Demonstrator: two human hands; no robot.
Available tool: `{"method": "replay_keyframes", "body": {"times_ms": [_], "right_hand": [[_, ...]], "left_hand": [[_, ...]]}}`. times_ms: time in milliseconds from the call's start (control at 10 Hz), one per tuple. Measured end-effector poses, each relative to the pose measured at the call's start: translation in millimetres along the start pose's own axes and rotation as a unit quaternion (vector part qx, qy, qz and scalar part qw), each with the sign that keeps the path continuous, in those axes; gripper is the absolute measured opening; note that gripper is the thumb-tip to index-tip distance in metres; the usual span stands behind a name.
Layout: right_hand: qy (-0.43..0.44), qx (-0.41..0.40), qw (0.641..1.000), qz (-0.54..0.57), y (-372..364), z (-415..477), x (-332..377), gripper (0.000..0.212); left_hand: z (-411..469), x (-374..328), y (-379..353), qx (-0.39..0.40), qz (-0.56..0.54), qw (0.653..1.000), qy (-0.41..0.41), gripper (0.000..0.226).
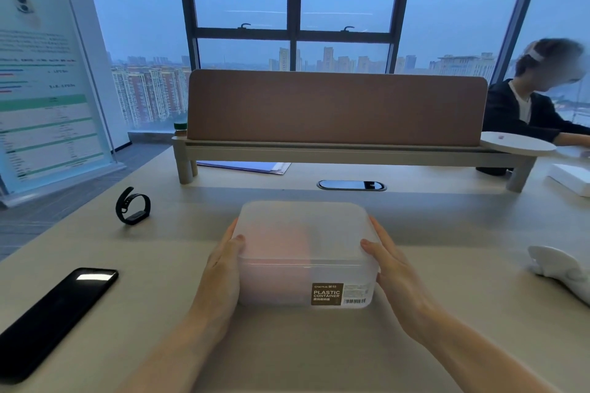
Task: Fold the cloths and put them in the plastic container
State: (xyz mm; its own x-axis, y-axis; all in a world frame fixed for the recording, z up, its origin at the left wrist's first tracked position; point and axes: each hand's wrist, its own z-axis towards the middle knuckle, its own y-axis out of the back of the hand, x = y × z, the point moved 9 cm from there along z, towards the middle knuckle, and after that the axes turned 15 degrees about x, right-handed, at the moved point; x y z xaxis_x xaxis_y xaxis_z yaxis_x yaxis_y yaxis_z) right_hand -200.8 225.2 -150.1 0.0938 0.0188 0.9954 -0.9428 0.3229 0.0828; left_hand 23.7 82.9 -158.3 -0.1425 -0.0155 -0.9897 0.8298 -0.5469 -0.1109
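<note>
I watch the left hand (223, 265) and right hand (394, 271) clasp the lidded plastic container (303, 223) from 9 and 3 o'clock, thumbs hooked over the lid's edge and fingers (380, 229) laid along its sides. The container sits on the table (447, 233) between both palms, with a pinkish cloth (281, 249) dimly visible inside. A white cloth (562, 268) lies well apart at 3 o'clock.

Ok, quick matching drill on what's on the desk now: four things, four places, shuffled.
Things:
1 plastic container
2 phone
3 wristband
4 papers

Places:
A under the raised shelf
B near left, lying flat
C between left hand and right hand
D far left, beyond the phone

Pairs: 1-C, 2-B, 3-D, 4-A
</note>
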Motion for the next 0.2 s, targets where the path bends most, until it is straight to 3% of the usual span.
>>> {"method": "replay_keyframes", "body": {"times_ms": [100,200], "right_hand": [[-0.018,0.001,1.000,-0.014,6,-4,-2,0.049],[0.041,-0.079,0.996,-0.027,43,-13,24,0.065]], "left_hand": [[1,-4,-8,0.007,0.007,1.000,-0.001,0.039],[2,-3,-10,0.021,-0.038,0.999,-0.010,0.040]]}}
